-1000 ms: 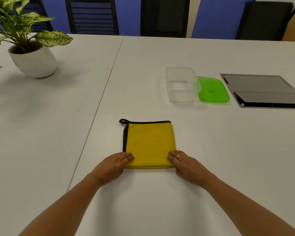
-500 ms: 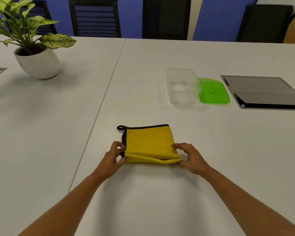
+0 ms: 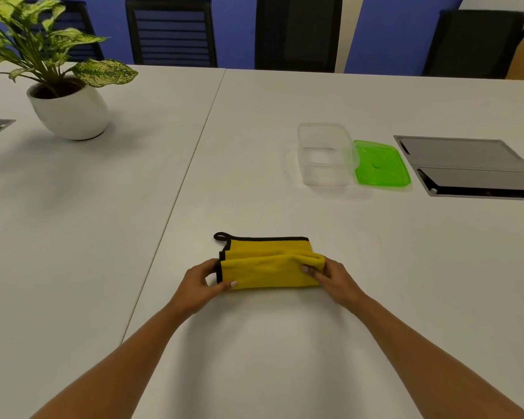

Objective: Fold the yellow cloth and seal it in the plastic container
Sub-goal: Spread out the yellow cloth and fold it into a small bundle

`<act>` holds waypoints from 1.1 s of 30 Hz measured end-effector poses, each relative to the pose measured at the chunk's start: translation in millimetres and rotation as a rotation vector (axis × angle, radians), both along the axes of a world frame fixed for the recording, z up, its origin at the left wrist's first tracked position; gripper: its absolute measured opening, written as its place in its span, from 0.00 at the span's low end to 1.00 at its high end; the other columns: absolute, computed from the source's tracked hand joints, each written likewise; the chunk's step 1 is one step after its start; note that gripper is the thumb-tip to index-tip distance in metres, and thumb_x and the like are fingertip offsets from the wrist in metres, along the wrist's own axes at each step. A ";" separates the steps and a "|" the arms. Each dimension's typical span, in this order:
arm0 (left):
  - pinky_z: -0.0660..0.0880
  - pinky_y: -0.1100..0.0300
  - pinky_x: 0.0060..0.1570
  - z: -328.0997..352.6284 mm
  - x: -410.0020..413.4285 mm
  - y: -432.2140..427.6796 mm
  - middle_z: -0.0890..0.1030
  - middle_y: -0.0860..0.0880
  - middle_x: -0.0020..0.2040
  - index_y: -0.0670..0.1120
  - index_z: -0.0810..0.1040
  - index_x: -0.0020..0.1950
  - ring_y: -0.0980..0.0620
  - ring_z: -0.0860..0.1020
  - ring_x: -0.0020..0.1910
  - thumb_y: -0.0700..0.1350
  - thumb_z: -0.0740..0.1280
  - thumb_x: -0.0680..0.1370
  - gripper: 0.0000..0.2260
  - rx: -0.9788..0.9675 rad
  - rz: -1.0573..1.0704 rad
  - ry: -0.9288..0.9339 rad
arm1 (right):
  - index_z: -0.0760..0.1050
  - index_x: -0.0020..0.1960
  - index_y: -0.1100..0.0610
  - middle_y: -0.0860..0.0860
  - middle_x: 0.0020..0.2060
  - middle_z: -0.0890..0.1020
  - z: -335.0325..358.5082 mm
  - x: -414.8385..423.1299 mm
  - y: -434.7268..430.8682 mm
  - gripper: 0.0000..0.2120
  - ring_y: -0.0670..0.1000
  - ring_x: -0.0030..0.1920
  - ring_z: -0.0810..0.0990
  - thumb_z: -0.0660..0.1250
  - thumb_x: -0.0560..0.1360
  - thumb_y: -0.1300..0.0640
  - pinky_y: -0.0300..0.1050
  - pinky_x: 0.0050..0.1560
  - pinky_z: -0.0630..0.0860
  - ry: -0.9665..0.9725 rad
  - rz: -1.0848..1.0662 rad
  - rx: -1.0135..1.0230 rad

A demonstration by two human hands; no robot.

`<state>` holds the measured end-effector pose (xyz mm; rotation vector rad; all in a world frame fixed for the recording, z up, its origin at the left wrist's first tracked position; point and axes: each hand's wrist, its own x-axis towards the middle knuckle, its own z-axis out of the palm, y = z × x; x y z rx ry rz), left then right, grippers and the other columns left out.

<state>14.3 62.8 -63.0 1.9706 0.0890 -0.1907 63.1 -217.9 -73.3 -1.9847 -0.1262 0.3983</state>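
Hands: both clamped on the cloth, one at each end, apart by its width.
Left hand [image 3: 198, 287]: thumb and fingers pinch the black-trimmed left edge of the yellow cloth [image 3: 270, 269].
Right hand [image 3: 330, 276]: fingers curl round the bunched right end.
Yellow cloth: near the middle of the worktop [image 3: 254, 140], doubled, with the near flap raised and rolled toward the far edge. A strip of the lower layer, with its black trim and hanging loop, shows beyond.
Change: a second ago both hands lay flat on the near corners of a flat square. Half a second ago the near edge was just lifted. Now the flap covers most of the lower layer.
Plastic container [image 3: 325, 155]: clear, open and upright, far right of the cloth and well apart from it.
Green lid [image 3: 380, 164]: flat, just beside the container's right side.
Worktop: white, with a seam running left of the cloth. A potted plant [image 3: 70, 113] stands far left, and a grey panel [image 3: 472, 167] lies right of the lid.
Room: a blue wall, with black chairs [image 3: 171, 31] along the far side.
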 end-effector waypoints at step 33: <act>0.73 0.45 0.59 -7.8 32.4 -86.7 0.80 0.43 0.61 0.43 0.79 0.53 0.42 0.77 0.61 0.35 0.57 0.72 0.15 0.969 -0.174 -0.666 | 0.68 0.53 0.59 0.56 0.47 0.78 -11.7 5.6 28.9 0.20 0.56 0.46 0.78 0.62 0.74 0.43 0.43 0.35 0.65 -0.302 -0.518 -0.699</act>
